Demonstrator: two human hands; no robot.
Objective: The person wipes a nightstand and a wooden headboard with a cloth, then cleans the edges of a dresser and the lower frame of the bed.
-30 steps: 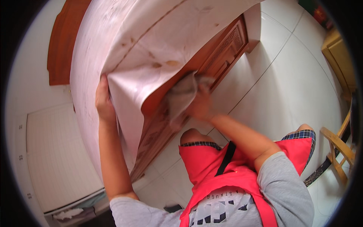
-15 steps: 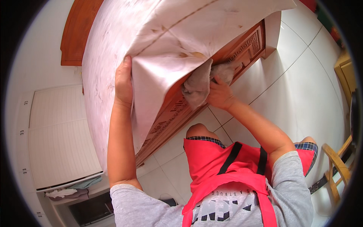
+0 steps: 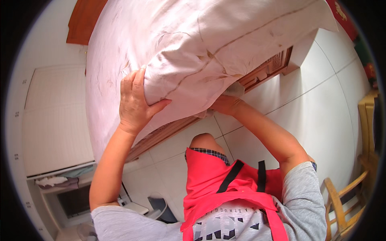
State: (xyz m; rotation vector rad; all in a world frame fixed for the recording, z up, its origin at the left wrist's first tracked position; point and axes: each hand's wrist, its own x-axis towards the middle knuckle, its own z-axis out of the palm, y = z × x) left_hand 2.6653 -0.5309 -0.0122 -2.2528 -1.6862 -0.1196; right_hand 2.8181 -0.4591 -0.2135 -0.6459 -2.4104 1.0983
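A pale pink-white sheet [image 3: 245, 48] with brown branch patterns covers a large piece of furniture and hangs over its carved brown wooden side [image 3: 277, 63]. My left hand [image 3: 134, 102] lies on the sheet at a rounded corner, thumb spread away from the fingers. Under the sheet's lower edge, my right hand [image 3: 226, 104] reaches toward the wooden side with its fingertips hidden. Bunched at that hand is a grey cloth [image 3: 235, 88], partly covered by the sheet.
White floor tiles [image 3: 297, 100] run along the right side. A wooden chair [image 3: 341, 205] stands at the lower right. On the left are a pale cabinet [image 3: 56, 120] and a shelf [image 3: 60, 186] with folded cloths. An orange-brown wooden panel [image 3: 82, 22] rises at the far left.
The raised flap of sheet has come down over the carved side and much of the grey cloth. My left hand has moved from the lifted edge onto the top of the sheet, thumb now spread.
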